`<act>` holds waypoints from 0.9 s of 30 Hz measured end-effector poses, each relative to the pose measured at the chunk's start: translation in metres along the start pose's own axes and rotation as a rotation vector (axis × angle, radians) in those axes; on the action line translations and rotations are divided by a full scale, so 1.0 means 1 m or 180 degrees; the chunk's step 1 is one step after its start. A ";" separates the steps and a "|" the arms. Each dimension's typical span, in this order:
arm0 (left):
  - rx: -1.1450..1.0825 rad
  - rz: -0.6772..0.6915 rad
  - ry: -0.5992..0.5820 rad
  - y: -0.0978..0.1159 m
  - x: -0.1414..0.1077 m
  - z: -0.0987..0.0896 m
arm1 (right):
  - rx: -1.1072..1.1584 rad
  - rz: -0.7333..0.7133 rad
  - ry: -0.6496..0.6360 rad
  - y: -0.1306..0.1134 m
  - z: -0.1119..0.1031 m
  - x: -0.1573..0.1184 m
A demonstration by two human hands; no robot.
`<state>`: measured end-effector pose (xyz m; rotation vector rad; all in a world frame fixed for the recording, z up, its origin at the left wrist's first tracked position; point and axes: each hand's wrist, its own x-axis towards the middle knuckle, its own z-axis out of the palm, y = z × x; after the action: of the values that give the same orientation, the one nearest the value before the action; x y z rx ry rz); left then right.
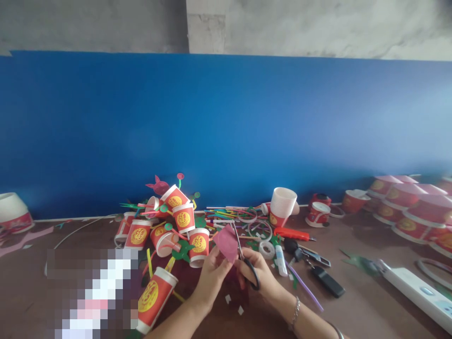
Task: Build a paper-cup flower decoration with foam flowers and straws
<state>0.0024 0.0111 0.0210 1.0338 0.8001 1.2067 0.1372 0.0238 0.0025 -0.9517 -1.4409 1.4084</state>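
Between the fingers of my left hand (211, 273) is a piece of dark pink paper (227, 241), raised above the brown table. My right hand (259, 273) grips a pair of scissors (251, 272) by its black handles. The blades point up and away, against the right edge of the paper; whether they are cutting I cannot tell. Small white paper bits (228, 298) lie on the table below my hands. Left of my left hand, a red and white paper cup (154, 297) with a yellow emblem lies tilted.
Decorated paper cups (183, 218) pile up behind on the left. Thin colored sticks (222, 215), a tape roll (267, 250), a glue stick (281, 260), an orange cutter (292, 233) and a key fob (326, 281) lie to the right. A white power strip (416, 292) sits far right.
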 end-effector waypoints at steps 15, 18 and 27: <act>0.0338 0.0211 0.0436 -0.001 -0.008 0.002 | 0.0153 0.0240 0.0015 -0.006 0.020 -0.009; -0.0075 -0.0162 0.0310 -0.005 -0.007 0.003 | 0.0123 0.0166 -0.0013 -0.008 0.018 -0.009; -0.0537 -0.0422 0.0447 -0.006 -0.005 -0.002 | 0.0108 0.0042 0.0004 -0.001 0.015 -0.007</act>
<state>0.0013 0.0060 0.0147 0.7535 0.8467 1.2199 0.1253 0.0124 0.0033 -0.9421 -1.4080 1.4371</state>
